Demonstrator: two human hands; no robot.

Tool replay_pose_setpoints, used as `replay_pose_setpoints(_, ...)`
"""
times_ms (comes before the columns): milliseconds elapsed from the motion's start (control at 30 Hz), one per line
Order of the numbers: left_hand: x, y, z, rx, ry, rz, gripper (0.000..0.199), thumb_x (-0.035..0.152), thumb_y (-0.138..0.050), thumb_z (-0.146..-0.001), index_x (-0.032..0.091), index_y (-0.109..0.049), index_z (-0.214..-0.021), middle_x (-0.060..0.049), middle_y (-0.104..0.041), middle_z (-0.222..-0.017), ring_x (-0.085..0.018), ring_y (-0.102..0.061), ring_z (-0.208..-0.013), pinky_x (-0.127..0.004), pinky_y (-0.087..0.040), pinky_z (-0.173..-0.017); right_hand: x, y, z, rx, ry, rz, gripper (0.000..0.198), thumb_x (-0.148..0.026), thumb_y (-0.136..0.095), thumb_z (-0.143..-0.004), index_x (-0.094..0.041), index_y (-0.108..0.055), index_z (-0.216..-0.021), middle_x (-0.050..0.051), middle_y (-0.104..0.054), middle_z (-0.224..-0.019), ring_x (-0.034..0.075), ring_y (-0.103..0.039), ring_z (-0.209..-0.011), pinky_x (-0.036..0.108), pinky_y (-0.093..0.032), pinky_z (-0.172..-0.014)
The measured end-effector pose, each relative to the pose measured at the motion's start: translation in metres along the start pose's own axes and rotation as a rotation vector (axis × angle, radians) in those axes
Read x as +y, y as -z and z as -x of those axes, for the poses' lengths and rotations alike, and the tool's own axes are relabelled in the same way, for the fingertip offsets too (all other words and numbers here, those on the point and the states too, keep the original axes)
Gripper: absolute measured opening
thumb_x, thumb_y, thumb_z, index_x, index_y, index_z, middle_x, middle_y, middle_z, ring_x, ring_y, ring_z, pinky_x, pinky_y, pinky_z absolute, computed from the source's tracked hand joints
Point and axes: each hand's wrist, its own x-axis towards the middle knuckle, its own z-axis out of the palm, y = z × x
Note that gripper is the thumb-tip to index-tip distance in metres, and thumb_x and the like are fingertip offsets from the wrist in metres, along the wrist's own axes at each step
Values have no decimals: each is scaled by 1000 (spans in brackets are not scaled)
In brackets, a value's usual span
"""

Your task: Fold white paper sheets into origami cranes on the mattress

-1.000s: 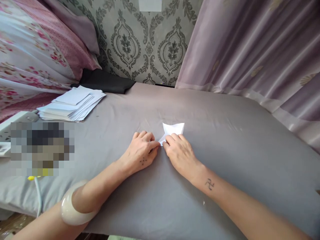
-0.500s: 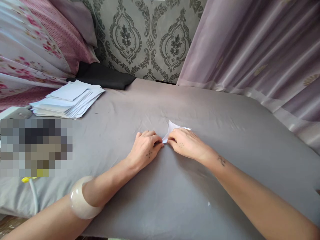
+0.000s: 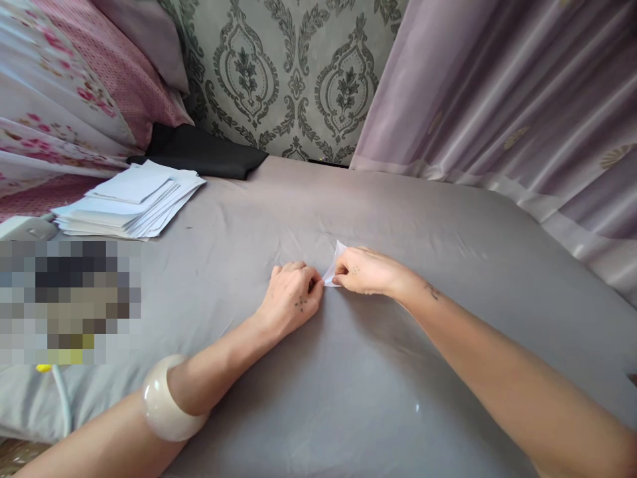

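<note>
A small folded piece of white paper (image 3: 330,273) rests on the grey bed sheet (image 3: 318,398), mostly covered by my fingers. My left hand (image 3: 294,293) pinches its left corner between thumb and forefinger. From the other side, my right hand (image 3: 367,271) has its fingers curled on the paper, thumb and forefinger pressed together at the near edge. One pointed corner of the paper sticks up behind the right fingers. The paper's right part is hidden under that hand. On my left forearm sits a wide cream bangle (image 3: 172,399).
A stack of white paper sheets (image 3: 127,199) lies at the far left, before a folded black cloth (image 3: 204,151). A white power strip (image 3: 28,228) is beside the stack. Purple curtains (image 3: 472,99) hang at the right, and patterned wallpaper (image 3: 293,73) is behind.
My right hand has turned and shifted slightly left and up over the paper, covering its right corner. My left hand keeps its pinch almost in place. The view has tilted a little.
</note>
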Motion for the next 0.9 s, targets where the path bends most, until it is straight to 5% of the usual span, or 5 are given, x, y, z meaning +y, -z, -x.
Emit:
replay_pose_setpoints(300,-8,-5,-3,25,-14,55,12,25,-51,-88,18,-58,-82,-4,-62,-83,-20,-56,-80,-35,-40,-72,-12,15,-13,-120,-56,110,18,-28,-63,-76,-16,-72,-86,7,-68,-77,18,-61,-68,27,-38,-56)
replay_pose_setpoints(467,-14,-10,-1,24,-422,-25,30,7,-32,-91,18,-59,-96,-5,-59,-94,-19,-50,-84,-33,-46,-75,-14,16,-23,-166,-46,161,17,-21,-63,-71,-17,-71,-87,6,-67,-76,18,-62,-68,27,-39,-58)
replay_pose_setpoints(567,-11,-7,2,-32,-553,-89,34,8,-29,-92,17,-60,-99,-7,-59,-95,-20,-50,-86,-34,-48,-76,-18,16,-26,-185,-56,180,21,-18,-62,-70,-16,-70,-89,8,-67,-77,20,-62,-71,28,-40,-60)
replay_pose_setpoints(767,-1,2,11,-38,-531,-112,34,25,-32,-99,12,-61,-107,-10,-57,-93,-22,-53,-88,-38,-49,-82,-1,22,-21,-203,8,116,21,-30,-57,-79,-15,-70,-85,6,-66,-76,17,-58,-66,27,-37,-56)
replay_pose_setpoints(900,2,3,13,-49,-538,-153,37,29,-30,-100,13,-61,-111,-10,-55,-91,-22,-51,-84,-38,-49,-79,34,29,-3,-120,209,-112,34,-43,-53,-84,-18,-71,-96,4,-69,-87,16,-60,-72,25,-40,-60)
